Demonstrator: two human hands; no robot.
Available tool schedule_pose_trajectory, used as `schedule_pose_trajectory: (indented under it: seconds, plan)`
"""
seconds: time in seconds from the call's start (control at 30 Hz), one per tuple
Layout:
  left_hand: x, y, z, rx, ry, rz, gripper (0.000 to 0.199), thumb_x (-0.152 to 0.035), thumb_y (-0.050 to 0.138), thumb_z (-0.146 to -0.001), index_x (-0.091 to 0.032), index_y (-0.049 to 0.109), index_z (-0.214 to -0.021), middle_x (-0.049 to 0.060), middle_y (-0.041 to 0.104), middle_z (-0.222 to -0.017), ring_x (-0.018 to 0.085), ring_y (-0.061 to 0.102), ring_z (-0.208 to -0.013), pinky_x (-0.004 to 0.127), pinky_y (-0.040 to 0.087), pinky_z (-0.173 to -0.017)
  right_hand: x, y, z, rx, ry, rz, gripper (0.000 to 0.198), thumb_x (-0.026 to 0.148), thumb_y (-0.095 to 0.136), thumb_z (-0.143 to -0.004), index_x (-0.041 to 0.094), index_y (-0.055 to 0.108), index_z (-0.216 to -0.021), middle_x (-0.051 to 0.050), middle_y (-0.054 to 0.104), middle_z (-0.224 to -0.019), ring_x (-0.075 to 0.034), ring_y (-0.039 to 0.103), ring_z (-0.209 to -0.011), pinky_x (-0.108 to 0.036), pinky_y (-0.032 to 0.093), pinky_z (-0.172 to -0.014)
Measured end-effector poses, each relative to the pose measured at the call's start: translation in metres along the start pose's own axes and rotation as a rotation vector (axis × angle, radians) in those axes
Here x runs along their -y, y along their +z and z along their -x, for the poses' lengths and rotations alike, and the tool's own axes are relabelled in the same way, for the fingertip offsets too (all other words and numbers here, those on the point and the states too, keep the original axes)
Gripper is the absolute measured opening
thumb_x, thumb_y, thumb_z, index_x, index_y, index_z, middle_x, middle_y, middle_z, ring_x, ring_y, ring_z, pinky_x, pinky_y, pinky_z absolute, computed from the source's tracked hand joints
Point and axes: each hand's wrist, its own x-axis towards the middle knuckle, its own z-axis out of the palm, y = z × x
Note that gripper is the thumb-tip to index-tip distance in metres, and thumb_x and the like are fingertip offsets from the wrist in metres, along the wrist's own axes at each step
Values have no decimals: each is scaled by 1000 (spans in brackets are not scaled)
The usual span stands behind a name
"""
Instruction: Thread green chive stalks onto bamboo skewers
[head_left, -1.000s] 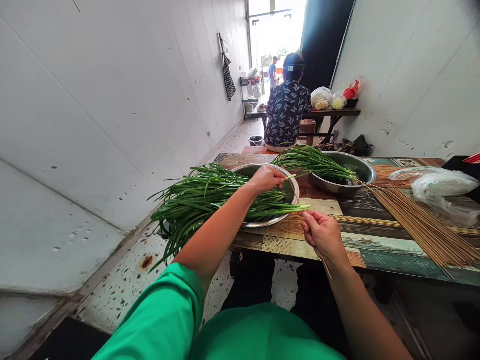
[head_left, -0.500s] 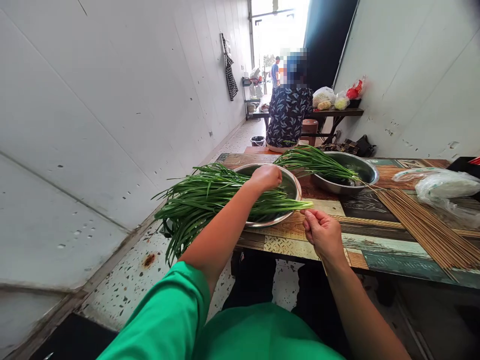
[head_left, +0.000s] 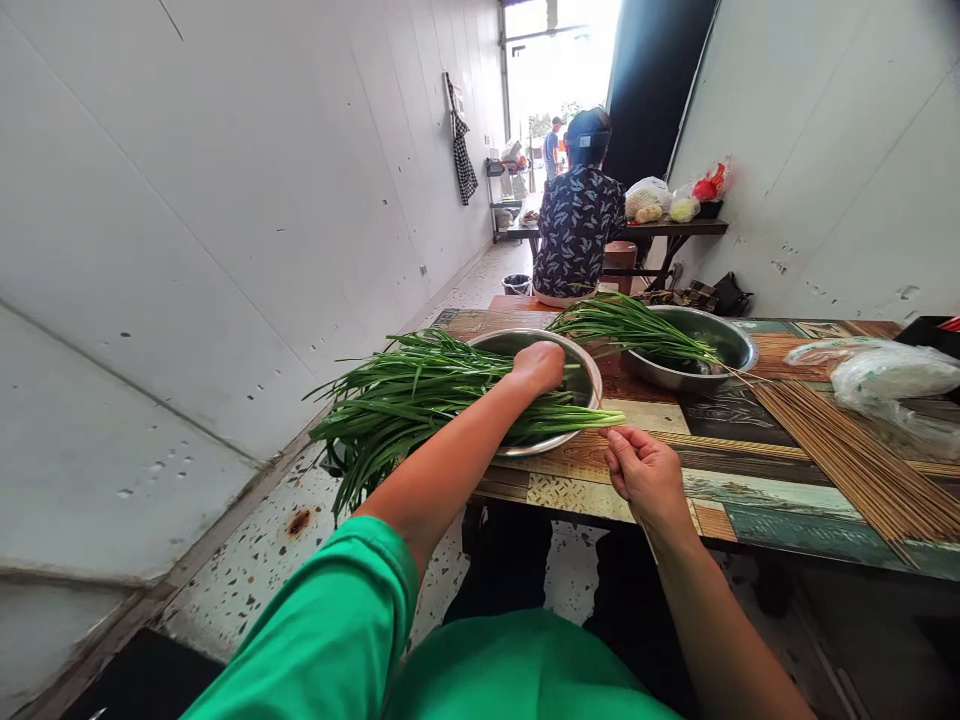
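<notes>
You wear the camera on your head, facing forward and down: your green shirt (head_left: 536, 665) fills the near edge, your left hand (head_left: 541, 366) and right hand (head_left: 645, 470) come a little farther out, and the bright doorway (head_left: 559, 70) stands far off.

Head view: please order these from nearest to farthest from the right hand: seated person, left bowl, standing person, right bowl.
1. Left bowl: forward left.
2. Right bowl: farther forward, slightly right.
3. Seated person: beyond both bowls.
4. Standing person: by bright doorway.
</notes>
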Motion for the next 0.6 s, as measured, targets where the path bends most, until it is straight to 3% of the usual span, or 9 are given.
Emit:
schedule_pose_trajectory:
  seconds: [0.1,0.23,0.6]
  plan:
    - [1,-7,0,-67,19,235,23,-17,57,-80,-17,76,-94,7,74,-87,17,67,-83,23,50,-78,5,-1,-2,23,33,5,44,51,77,-60,14,63,-80,8,44,-45,-2,27,-32,-17,14,-30]
    - [1,-12,4,-19,45,521,17,-15,60,-80,-12,76,-85,4,71,-70,9,60,-55,19,49,-61,8,-3,-4,43,23,26,42,50,75,-63,14,63,-80,8,44,-45,-2,27,-30,-17,13,-29]
    - [2,-5,1,-42,-19,647,13,-14,64,-79,-8,75,-83,5,71,-69,7,58,-52,17,47,-55,9,-1,-3,28,34,22,43,50,76,-61,14,62,-79,8,45,-44,-2,28,-30,-16,14,-29]
